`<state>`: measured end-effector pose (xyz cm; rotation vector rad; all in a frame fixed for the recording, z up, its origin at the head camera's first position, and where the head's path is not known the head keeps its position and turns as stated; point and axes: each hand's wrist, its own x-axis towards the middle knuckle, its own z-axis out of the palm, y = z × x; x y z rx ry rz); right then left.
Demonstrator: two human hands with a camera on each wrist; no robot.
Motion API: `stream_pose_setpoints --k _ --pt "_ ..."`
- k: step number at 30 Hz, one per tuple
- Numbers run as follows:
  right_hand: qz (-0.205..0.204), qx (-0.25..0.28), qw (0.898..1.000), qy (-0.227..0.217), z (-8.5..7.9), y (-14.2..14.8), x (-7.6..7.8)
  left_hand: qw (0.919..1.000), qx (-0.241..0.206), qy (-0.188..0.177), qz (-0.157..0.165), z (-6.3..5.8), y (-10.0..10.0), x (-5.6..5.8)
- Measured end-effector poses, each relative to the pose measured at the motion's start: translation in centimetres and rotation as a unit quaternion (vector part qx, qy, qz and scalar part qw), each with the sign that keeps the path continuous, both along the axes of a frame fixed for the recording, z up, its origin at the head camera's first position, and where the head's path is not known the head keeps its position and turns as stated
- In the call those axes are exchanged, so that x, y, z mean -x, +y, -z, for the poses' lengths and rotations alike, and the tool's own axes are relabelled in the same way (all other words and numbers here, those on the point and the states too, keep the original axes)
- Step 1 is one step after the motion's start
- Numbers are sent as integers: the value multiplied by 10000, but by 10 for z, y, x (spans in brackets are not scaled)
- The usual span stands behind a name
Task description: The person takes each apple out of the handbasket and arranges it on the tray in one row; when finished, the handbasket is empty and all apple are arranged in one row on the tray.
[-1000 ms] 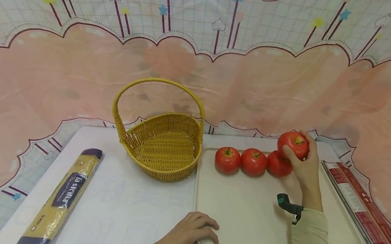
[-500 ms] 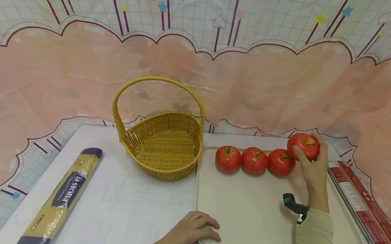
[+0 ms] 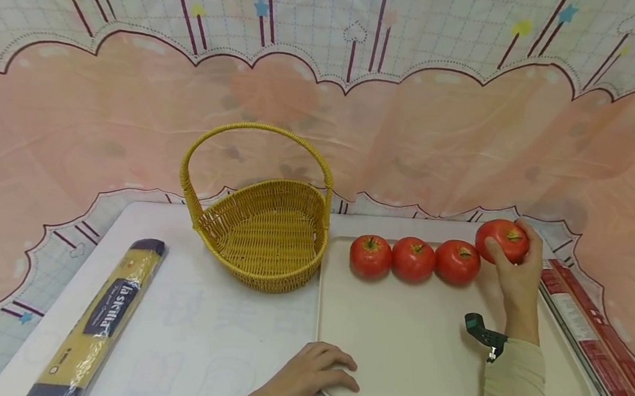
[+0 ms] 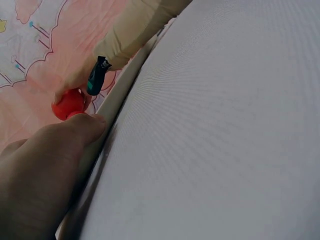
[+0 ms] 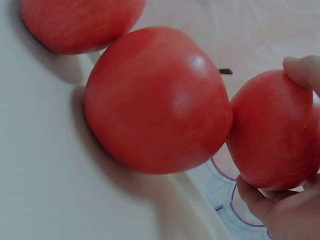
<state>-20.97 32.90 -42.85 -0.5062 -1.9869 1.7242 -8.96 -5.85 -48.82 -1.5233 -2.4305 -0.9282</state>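
My right hand grips a red apple with thumb and fingers, near the tray's back right corner. Three more apples stand in a row to its left: the nearest one, a middle one and a left one. In the right wrist view, the held apple looks close against the neighbouring apple; whether its underside meets the tray is hidden. My left hand rests at the near left corner of the cream tray, fingers loosely bent over its rim.
A yellow wicker basket with a tall handle stands left of the tray. A spaghetti pack lies at the table's left side. Long red-and-white packaging lies along the tray's right side. A patterned curtain hangs behind the table.
My right hand has moved right and slightly down with its apple, from above the third apple to just beyond it. My left hand has stayed at the tray corner.
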Motion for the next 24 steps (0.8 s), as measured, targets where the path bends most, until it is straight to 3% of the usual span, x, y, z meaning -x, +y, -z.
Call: stream_pose_setpoints --k 4,10,17,24 --pt "150 21 9998 -102 4 3 0 9999 70 -102 -44 1 0 0" --pt "250 129 9974 -667 11 8 -1 9983 270 -513 -84 0 1 -1" --pt "183 67 9950 -978 12 9 -2 9994 246 -242 -79 -1 1 0" --pt "263 108 9944 -1014 14 10 -1 9982 298 -517 -85 -2 1 -1"
